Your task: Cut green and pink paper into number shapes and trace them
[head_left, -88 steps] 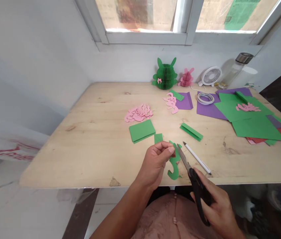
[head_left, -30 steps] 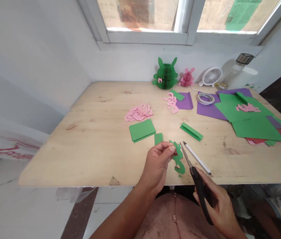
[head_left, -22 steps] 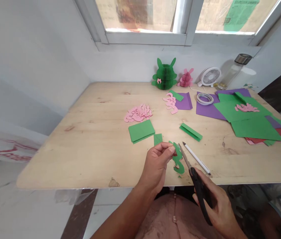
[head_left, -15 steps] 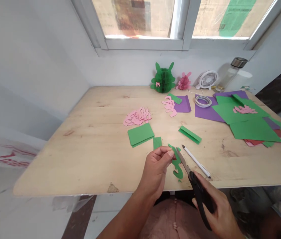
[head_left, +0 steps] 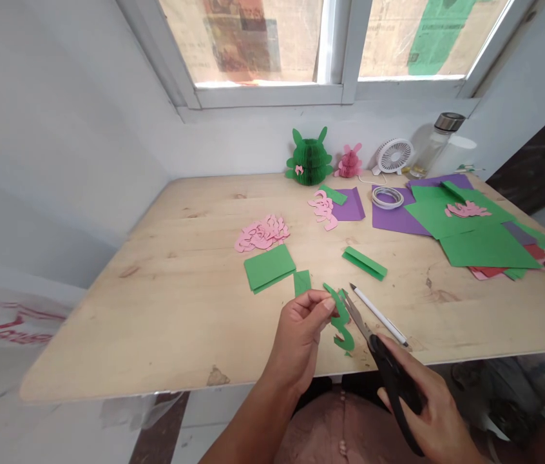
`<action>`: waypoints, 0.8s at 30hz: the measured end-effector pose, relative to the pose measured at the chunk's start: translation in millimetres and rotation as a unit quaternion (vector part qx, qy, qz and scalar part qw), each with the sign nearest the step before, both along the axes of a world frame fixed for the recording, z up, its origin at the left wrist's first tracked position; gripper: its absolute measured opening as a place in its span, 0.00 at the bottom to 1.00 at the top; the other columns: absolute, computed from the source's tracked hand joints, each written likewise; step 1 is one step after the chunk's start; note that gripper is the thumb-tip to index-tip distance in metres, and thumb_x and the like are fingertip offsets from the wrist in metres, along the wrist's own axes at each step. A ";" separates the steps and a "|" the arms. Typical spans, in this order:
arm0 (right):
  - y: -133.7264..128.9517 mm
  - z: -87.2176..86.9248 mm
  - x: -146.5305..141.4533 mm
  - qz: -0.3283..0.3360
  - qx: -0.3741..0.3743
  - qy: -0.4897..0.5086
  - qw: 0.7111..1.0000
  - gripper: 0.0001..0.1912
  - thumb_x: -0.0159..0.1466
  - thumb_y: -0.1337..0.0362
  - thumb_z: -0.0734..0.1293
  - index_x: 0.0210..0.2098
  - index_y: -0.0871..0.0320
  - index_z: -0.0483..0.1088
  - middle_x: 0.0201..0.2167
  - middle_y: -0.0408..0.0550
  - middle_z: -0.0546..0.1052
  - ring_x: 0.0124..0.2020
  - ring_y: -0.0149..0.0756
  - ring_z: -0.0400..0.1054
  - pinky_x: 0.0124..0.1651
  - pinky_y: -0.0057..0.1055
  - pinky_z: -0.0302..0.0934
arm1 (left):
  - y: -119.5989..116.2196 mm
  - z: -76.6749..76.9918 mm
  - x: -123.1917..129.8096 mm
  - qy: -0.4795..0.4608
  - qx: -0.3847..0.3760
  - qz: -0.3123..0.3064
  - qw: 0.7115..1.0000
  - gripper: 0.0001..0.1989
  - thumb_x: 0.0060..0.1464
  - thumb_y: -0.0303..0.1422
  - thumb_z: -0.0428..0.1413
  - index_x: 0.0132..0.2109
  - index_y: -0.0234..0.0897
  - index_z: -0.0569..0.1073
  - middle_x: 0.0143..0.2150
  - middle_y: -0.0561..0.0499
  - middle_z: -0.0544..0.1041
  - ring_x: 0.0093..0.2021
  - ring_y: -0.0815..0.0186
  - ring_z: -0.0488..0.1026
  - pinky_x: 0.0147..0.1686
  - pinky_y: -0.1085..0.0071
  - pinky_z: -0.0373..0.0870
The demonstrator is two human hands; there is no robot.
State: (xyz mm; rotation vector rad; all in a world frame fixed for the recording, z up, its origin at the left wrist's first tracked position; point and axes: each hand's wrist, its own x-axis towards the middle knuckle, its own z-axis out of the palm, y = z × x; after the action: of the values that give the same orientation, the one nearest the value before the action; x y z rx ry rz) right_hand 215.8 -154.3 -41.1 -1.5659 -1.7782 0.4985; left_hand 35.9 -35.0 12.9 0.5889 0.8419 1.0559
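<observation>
My left hand [head_left: 304, 328] pinches a curvy green paper cutout [head_left: 344, 336] over the front part of the table. Black-handled scissors [head_left: 393, 374] are in my right hand [head_left: 430, 403], their blades pointing up and left beside the cutout's right edge. Just right of the blades lies a white pen [head_left: 379, 314]. A small green paper piece [head_left: 302, 282] rests behind my left hand, and a folded green sheet [head_left: 270, 267] is left of it. Small paper scraps lie beneath the blades.
Pink cutouts [head_left: 263, 233] are piled on the wooden table [head_left: 156, 309]. Behind stand a green paper figure [head_left: 309, 161], a pink one [head_left: 348, 162], a white fan [head_left: 394, 156] and a glass bottle [head_left: 430, 151]. Green sheets [head_left: 485, 248] and a tape roll [head_left: 387, 197] lie right.
The camera view has shifted slightly. The scissor handles have spread a little wider, while the green cutout remains in my left hand.
</observation>
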 end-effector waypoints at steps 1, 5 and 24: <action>-0.1 0.1 -0.5 -0.001 0.001 0.004 1.000 0.33 0.59 0.69 0.69 0.63 0.50 0.59 0.57 0.47 0.72 0.55 0.37 0.68 0.54 0.23 0.62 | -0.5 -0.3 0.1 0.001 -0.001 -0.002 1.000 0.07 0.47 0.33 0.64 0.29 0.34 0.74 0.27 0.52 0.71 0.30 0.69 0.65 0.35 0.72 0.62; -1.5 -1.0 -0.6 0.004 0.002 0.010 1.000 0.34 0.59 0.69 0.69 0.63 0.48 0.58 0.59 0.46 0.70 0.56 0.38 0.67 0.55 0.24 0.63 | -1.9 -3.1 -0.4 -0.004 -0.002 -0.016 1.000 0.07 0.47 0.33 0.64 0.30 0.35 0.74 0.28 0.52 0.71 0.31 0.68 0.66 0.37 0.71 0.63; -7.5 -4.3 1.7 0.019 0.011 -0.009 1.000 0.36 0.60 0.68 0.69 0.65 0.50 0.57 0.59 0.49 0.69 0.55 0.42 0.68 0.54 0.28 0.65 | -4.7 -6.5 0.2 -0.031 -0.016 -0.032 0.999 0.06 0.49 0.32 0.63 0.30 0.35 0.75 0.28 0.53 0.72 0.32 0.70 0.67 0.39 0.73 0.63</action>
State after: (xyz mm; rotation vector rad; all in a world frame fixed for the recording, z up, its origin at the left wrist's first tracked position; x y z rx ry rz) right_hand 217.5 -161.7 -45.5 -1.5294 -1.8237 0.4826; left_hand 36.0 -39.7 6.4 0.5499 0.7804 0.9950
